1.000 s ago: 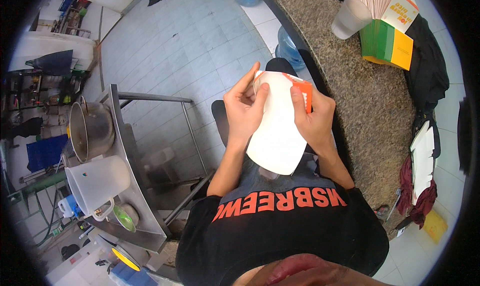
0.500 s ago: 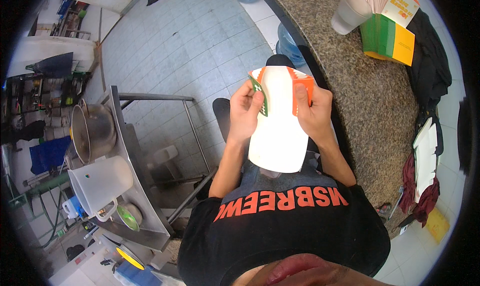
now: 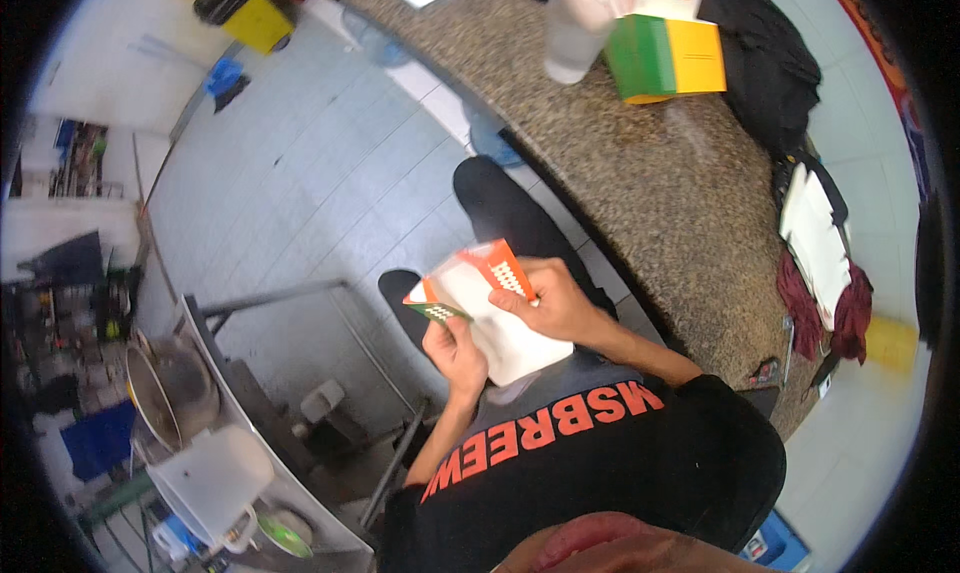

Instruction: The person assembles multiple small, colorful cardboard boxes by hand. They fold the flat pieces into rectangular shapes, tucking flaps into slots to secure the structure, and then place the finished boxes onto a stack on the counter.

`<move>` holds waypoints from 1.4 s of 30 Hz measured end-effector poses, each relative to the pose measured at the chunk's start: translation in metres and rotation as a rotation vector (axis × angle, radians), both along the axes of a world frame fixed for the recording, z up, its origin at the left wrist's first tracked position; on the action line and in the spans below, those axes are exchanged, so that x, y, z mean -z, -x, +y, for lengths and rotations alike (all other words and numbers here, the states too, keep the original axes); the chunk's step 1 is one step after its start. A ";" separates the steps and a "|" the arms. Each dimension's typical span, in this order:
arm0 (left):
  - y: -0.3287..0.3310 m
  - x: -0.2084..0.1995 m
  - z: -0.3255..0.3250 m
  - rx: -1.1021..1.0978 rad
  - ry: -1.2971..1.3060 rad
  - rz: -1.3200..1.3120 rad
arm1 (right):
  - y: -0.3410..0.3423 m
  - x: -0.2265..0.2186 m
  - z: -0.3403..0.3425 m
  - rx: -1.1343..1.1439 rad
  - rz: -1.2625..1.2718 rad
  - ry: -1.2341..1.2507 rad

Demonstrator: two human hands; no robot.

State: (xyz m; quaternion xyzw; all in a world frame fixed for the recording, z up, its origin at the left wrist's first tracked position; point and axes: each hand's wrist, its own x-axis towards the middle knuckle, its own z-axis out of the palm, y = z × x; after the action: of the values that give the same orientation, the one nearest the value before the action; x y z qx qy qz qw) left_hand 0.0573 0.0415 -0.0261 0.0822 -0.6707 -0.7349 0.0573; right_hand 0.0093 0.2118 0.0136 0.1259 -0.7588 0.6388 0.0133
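Above my lap I hold a cardboard food carton (image 3: 505,335), white inside with orange and green patterned flaps. Its far side flaps stand folded up, while the near part lies as a flatter white panel toward my shirt. My left hand (image 3: 458,361) pinches the green-edged flap between thumb and fingers. On the orange flap, the thumb of my right hand (image 3: 550,301) presses from inside with the fingers wrapped behind. The carton is slightly blurred.
On the granite counter (image 3: 640,203) at right stand a translucent cup (image 3: 578,41), green-and-yellow folded cartons (image 3: 660,58) and black cloth (image 3: 765,58). White cardboard pieces (image 3: 815,238) lie farther right. At left, a metal table holds a pot (image 3: 170,393) and a white pitcher (image 3: 215,478).
My view has swung, so counter items sit farther left. Both hands have brought the carton lower and nearer my body, tilting it, with its flaps still gripped.
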 end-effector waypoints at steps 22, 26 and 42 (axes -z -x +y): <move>0.186 -0.144 0.195 0.617 -0.326 0.502 | 0.018 -0.072 0.166 0.107 -0.065 0.739; 0.247 -0.207 0.244 1.043 -0.311 0.091 | 0.048 -0.128 0.191 0.249 0.103 0.637; 0.389 -0.233 0.281 0.641 0.809 0.742 | 0.159 -0.152 0.205 0.707 -0.097 -1.175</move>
State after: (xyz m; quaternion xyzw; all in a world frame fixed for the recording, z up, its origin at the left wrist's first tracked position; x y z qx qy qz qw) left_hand -0.3319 0.3229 0.2066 -0.4109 -0.8222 -0.3835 0.0896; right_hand -0.1497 0.4170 0.1651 -0.1715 -0.9747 0.0835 0.1165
